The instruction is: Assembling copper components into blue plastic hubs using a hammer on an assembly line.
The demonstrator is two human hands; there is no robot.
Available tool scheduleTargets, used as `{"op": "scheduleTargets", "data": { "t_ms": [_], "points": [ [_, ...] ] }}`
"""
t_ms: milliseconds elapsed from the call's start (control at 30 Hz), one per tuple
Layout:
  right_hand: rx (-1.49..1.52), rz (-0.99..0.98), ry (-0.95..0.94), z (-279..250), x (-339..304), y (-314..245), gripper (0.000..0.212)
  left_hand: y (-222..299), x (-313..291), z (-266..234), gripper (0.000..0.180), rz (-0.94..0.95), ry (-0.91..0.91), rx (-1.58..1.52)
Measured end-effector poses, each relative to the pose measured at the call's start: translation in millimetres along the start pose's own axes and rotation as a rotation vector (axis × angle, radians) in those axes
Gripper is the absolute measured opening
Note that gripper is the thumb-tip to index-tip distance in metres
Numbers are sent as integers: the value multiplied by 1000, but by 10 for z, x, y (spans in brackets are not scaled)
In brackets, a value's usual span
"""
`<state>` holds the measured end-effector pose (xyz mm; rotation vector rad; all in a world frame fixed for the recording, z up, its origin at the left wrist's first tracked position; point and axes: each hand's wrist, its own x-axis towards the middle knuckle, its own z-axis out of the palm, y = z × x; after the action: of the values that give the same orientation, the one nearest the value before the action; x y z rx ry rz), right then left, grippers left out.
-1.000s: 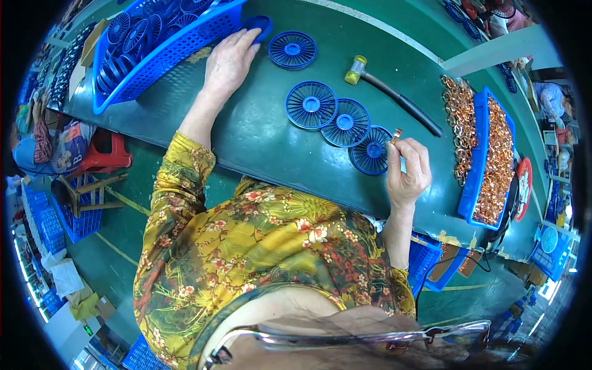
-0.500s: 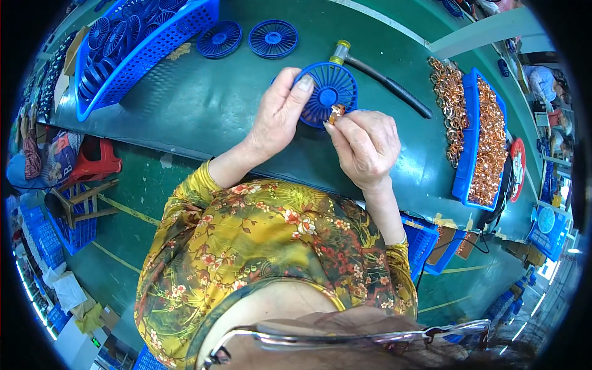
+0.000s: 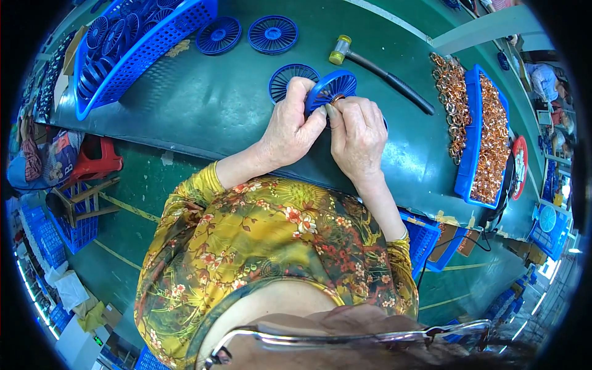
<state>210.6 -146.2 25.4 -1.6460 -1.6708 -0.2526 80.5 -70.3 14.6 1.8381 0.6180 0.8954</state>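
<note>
We see the left hand [image 3: 295, 126] and right hand [image 3: 356, 137] both closed around 1 blue spoked disc [image 3: 331, 87], a copper-coloured piece just above the right fingertips [image 3: 336, 110].

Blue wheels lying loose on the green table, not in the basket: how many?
3: two side by side at the far edge, one by the left hand. Hands may hide more.

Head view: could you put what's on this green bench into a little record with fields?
left hand: grips a blue spoked wheel by its rim
right hand: fingers at the wheel's hub, beside a small copper part
flat on bench: another blue wheel behind the hands, two more farther back
mallet: lying right of the wheels
blue basket: far left, stacked wheels
blue tray: right, full of copper rings
</note>
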Motion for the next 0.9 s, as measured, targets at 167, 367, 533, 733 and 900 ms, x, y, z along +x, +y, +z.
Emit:
{"op": "scheduleTargets", "data": {
  "t_ms": [167, 367, 533, 733, 900],
  "points": [
    [-20, 108, 192, -32, 28, -49, 32, -24, 31, 43, 37, -165, -50, -591],
    [4, -130, -80, -336, 5, 63, 31, 135, 30, -200, 43, -336, -307, -818],
    [246, -49, -104, -267, -88, 107, 30, 81, -16, -155, 45, -329, -261, -606],
    [624, 191, -76, -259, -94, 73, 45, 110, -65, -174, 43, -25, -239, -167],
    [815, 348, -160, -288, -174, 107, 51, 105, -119, -185, 45, 185, -239, 15]
  ]
}}
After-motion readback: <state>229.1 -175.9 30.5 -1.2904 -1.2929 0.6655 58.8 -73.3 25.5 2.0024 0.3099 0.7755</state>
